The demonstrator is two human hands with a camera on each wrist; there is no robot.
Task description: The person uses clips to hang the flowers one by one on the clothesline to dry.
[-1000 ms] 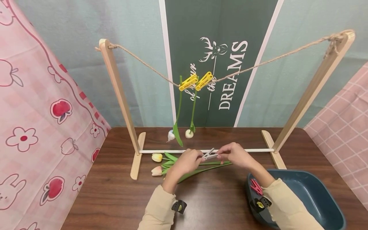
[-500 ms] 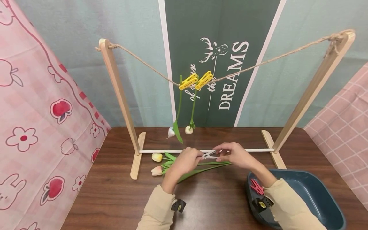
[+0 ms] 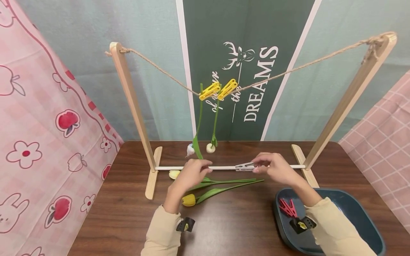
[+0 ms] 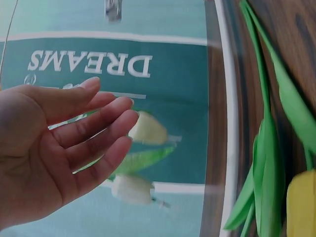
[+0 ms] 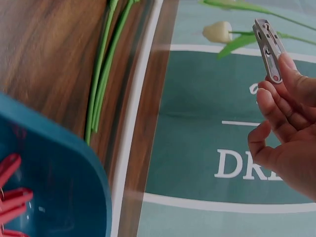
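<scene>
The right hand (image 3: 276,168) pinches the gray clothespin (image 3: 244,166) above the tabletop (image 3: 240,224); the left hand (image 3: 191,174), fingers relaxed, holds nothing. The pinch, apparently near one end, could let it slip.

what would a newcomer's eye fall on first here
Probably the two yellow clothespins on the sagging rope, with flowers hanging heads-down from them. Next, the grey clothespin that the right hand pinches near the head view's middle, then the red clothespins in the blue basin at lower right.

White lettering (image 3: 260,84) on dark green curtain panel (image 3: 246,21): "DREAMS", "the", "of"; next word partly covered.
</scene>
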